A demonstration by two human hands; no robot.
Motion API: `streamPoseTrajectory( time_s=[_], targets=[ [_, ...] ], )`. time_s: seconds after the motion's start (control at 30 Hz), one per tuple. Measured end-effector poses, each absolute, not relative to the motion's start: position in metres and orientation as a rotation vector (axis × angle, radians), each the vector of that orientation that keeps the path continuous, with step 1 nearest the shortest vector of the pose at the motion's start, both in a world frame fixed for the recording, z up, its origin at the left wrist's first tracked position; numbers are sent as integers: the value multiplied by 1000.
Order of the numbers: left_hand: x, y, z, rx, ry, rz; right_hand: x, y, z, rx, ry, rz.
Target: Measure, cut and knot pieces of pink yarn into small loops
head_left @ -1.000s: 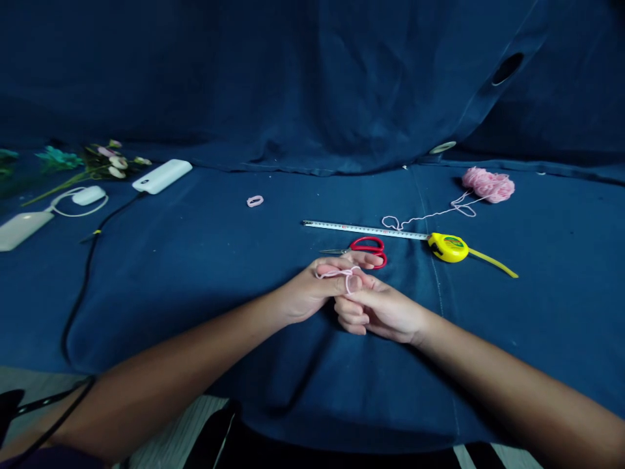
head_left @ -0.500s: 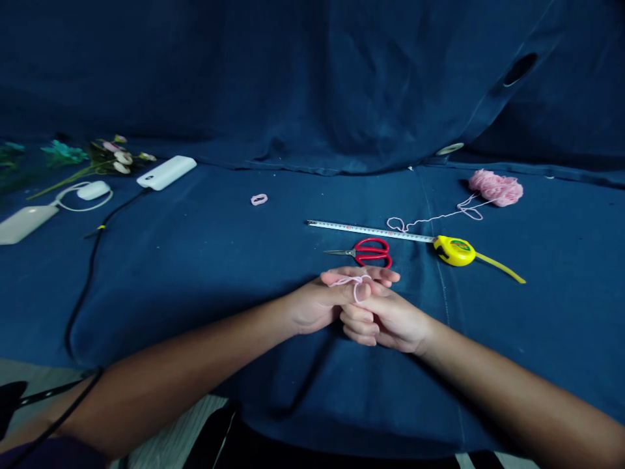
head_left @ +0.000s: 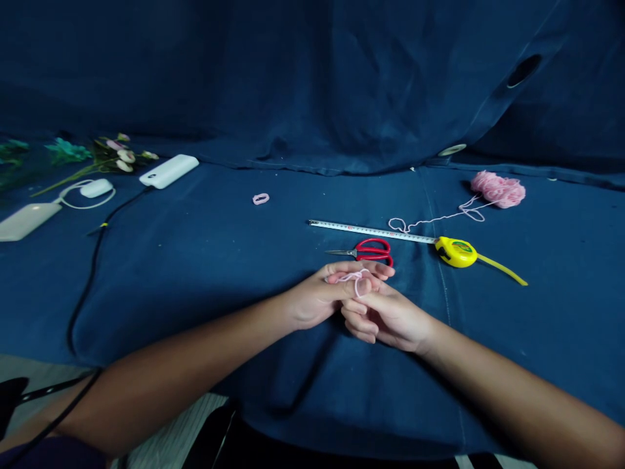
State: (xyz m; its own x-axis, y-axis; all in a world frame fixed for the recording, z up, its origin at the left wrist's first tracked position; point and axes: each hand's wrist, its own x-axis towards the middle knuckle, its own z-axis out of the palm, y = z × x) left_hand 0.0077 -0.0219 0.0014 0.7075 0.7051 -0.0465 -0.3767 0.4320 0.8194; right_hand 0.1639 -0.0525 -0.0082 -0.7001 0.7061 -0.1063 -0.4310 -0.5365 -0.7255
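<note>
My left hand and my right hand meet at the front middle of the blue cloth, thumbs and fingers pressed together. Between them runs a strand of pink yarn, looped across the fingers, with part of the loop round a thumb tip. Both hands grip it; the exact crossing of the strand is hidden by the fingers. Just beyond my fingertips lie red-handled scissors, blades pointing left. Behind the scissors a yellow tape measure rests with its blade drawn out to the left.
A pink yarn ball sits at the back right, its loose strand trailing left. A small pink yarn ring lies back centre. At the left are a white power bank, a black cable, a white device and artificial flowers.
My left hand's fingers have curled in slightly, and the pink yarn between the hands has bunched closer. The view has shifted a little; the objects on the cloth lie as before.
</note>
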Motion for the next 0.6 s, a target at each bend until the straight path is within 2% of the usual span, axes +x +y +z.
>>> streamPoseTrajectory(
  time_s=[0.23, 0.6],
  targets=[
    [10, -18, -7, 695, 555, 792, 159, -51, -6, -534, -838, 2239],
    [9, -19, 1, 844, 528, 794, 159, -49, -9, -662, -961, 2118]
  ],
)
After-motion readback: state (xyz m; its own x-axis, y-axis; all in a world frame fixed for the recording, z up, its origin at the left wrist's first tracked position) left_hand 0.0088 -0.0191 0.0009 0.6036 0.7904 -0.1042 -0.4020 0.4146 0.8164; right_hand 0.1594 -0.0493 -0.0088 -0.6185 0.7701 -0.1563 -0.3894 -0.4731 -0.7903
